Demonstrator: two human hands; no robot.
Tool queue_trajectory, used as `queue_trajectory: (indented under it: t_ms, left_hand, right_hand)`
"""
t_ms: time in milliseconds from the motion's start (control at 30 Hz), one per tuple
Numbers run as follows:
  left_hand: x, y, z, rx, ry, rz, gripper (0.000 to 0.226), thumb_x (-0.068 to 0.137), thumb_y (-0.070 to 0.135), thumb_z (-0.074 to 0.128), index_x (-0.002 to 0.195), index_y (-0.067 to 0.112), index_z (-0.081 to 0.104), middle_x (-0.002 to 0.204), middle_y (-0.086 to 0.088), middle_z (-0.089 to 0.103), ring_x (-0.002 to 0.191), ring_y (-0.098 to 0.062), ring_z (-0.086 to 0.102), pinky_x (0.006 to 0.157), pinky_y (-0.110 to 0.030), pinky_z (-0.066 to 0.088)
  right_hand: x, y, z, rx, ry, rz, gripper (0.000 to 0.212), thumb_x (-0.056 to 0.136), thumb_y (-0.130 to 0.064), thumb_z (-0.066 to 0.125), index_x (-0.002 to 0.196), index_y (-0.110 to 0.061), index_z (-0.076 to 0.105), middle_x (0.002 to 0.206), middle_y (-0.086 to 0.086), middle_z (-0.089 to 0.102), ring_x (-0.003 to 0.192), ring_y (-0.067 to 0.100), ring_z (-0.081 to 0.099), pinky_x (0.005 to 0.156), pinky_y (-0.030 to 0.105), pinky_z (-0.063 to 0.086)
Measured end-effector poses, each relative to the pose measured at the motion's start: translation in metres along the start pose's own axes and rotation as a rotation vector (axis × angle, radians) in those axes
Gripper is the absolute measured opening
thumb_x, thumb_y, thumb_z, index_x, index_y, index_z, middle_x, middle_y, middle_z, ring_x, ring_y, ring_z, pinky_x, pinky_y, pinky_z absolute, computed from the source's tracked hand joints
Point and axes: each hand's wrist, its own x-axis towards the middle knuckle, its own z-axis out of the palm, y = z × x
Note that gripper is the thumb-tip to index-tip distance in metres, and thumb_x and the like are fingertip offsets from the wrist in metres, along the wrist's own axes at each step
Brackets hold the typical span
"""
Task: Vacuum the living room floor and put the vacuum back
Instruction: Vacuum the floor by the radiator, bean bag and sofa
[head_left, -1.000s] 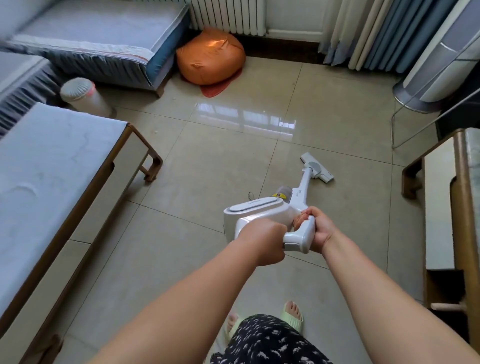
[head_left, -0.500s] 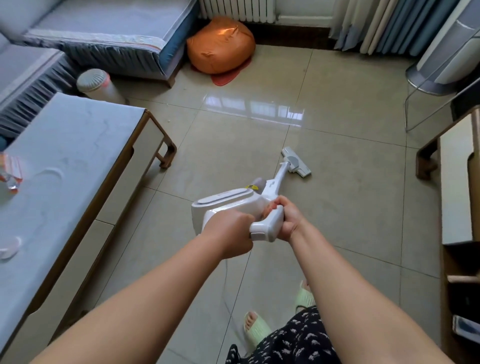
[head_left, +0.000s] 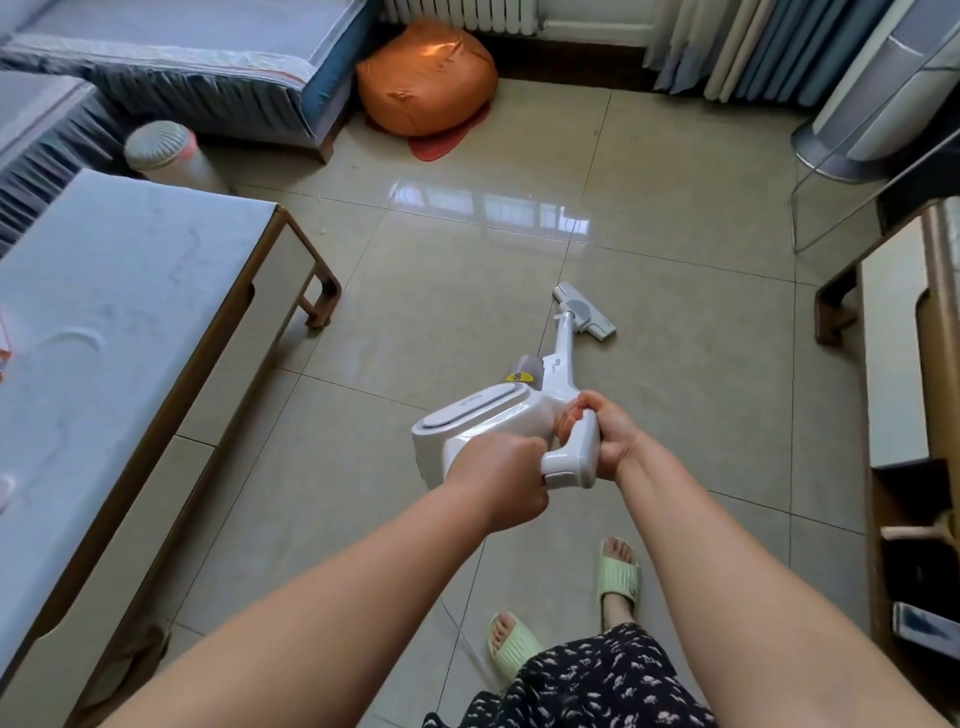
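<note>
1. Vacuum (head_left: 498, 415) head (head_left: 584, 310) now sits further right on the floor (head_left: 675, 415) than half a second ago; the view has swung right too, so less table (head_left: 104, 312) top shows on my left.
2. Grip unchanged: my left hand (head_left: 498, 480) stays clenched on the rear of the body, my right hand (head_left: 605, 434) stays wrapped round the handle (head_left: 574, 452).
3. Vacuum runs from my hands forward and slightly right; the tube slopes down to the head, which lies flat on the tiles, well ahead of both hands, between the table and the shelf (head_left: 904, 364) on the right.
4. Body is just left of the handle, between my two hands.
5. Count: one vacuum, one head, two hands on it, two slippered feet (head_left: 618, 571) below, one orange beanbag (head_left: 426, 78) by the radiator, one white bin (head_left: 166, 153) beside the sofa (head_left: 182, 57).
</note>
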Motion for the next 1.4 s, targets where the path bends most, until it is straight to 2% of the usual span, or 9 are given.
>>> queue_trajectory:
  t_ms: [200,333,600,667,767,833,1067,1267,1400]
  left_hand:
    - [0.037,0.008,-0.014,0.002,0.016,0.019,0.007,0.083,0.025,0.056,0.088,0.021,0.057,0.090,-0.003,0.066,0.083,-0.028,0.058,0.062,-0.027,0.033]
    - [0.073,0.018,-0.026,0.002,0.012,0.016,0.007,0.082,0.025,0.057,0.088,0.020,0.058,0.090,-0.003,0.066,0.084,-0.029,0.059,0.062,-0.028,0.035]
    - [0.180,0.052,-0.062,-0.011,0.000,0.005,0.009,0.081,0.023,0.058,0.089,0.021,0.062,0.083,0.001,0.063,0.079,-0.024,0.056,0.063,-0.027,0.036]
    - [0.200,0.061,-0.071,-0.016,-0.003,0.004,0.008,0.081,0.022,0.058,0.088,0.022,0.061,0.078,0.004,0.057,0.074,-0.022,0.051,0.063,-0.027,0.036]
    - [0.231,0.074,-0.082,-0.021,0.003,0.012,0.007,0.080,0.021,0.059,0.087,0.022,0.060,0.076,0.004,0.055,0.073,-0.023,0.050,0.061,-0.027,0.035]
    - [0.240,0.077,-0.088,-0.005,0.009,0.013,0.008,0.080,0.021,0.059,0.087,0.022,0.060,0.078,0.002,0.058,0.072,-0.023,0.049,0.061,-0.026,0.035]
    - [0.216,0.059,-0.098,0.060,0.008,0.015,0.013,0.079,0.022,0.059,0.091,0.021,0.062,0.085,-0.001,0.065,0.075,-0.026,0.054,0.061,-0.027,0.035]
    - [0.145,0.034,-0.093,0.095,0.004,0.011,0.014,0.078,0.024,0.059,0.091,0.020,0.063,0.085,-0.002,0.065,0.072,-0.025,0.052,0.060,-0.027,0.037]
    - [0.086,0.016,-0.080,0.080,0.018,-0.034,0.013,0.079,0.028,0.059,0.091,0.022,0.061,0.087,-0.001,0.066,0.078,-0.026,0.058,0.061,-0.027,0.037]
  right_hand:
    - [0.005,-0.039,0.005,0.018,-0.002,-0.007,0.018,0.063,-0.002,0.054,0.052,-0.010,0.041,0.046,-0.002,0.041,0.033,0.009,0.043,0.034,0.020,0.043]
    - [0.009,-0.078,0.005,0.049,-0.073,-0.008,0.060,0.018,0.018,0.073,0.059,-0.012,0.041,0.049,-0.001,0.041,0.034,0.010,0.044,0.034,0.022,0.044]
    - [0.016,-0.193,0.011,0.049,-0.059,-0.031,0.063,0.011,0.018,0.074,0.055,-0.011,0.040,0.046,-0.001,0.041,0.033,0.010,0.043,0.035,0.021,0.044]
    - [0.013,-0.216,0.013,0.046,-0.043,-0.039,0.060,0.014,0.018,0.075,0.053,-0.012,0.040,0.045,-0.002,0.041,0.033,0.010,0.043,0.035,0.021,0.044]
    - [0.011,-0.249,0.015,0.021,0.032,-0.043,0.033,0.054,0.003,0.064,0.061,-0.015,0.037,0.044,-0.003,0.041,0.033,0.009,0.044,0.035,0.021,0.044]
    - [0.011,-0.260,0.019,0.038,0.054,-0.038,0.018,0.067,-0.007,0.049,0.062,-0.016,0.036,0.044,-0.003,0.041,0.033,0.009,0.043,0.035,0.020,0.044]
    - [0.011,-0.232,0.031,0.110,-0.024,-0.006,0.016,0.068,-0.007,0.047,0.057,-0.014,0.039,0.047,-0.004,0.042,0.035,0.009,0.045,0.038,0.022,0.046]
    - [0.005,-0.159,0.042,0.088,-0.050,0.012,0.024,0.067,-0.009,0.045,0.043,-0.011,0.041,0.043,-0.005,0.041,0.036,0.007,0.042,0.045,0.014,0.043]
    - [-0.001,-0.102,0.048,0.025,-0.062,0.027,0.025,0.068,-0.010,0.046,0.044,-0.012,0.041,0.043,-0.005,0.042,0.036,0.008,0.043,0.044,0.017,0.045]
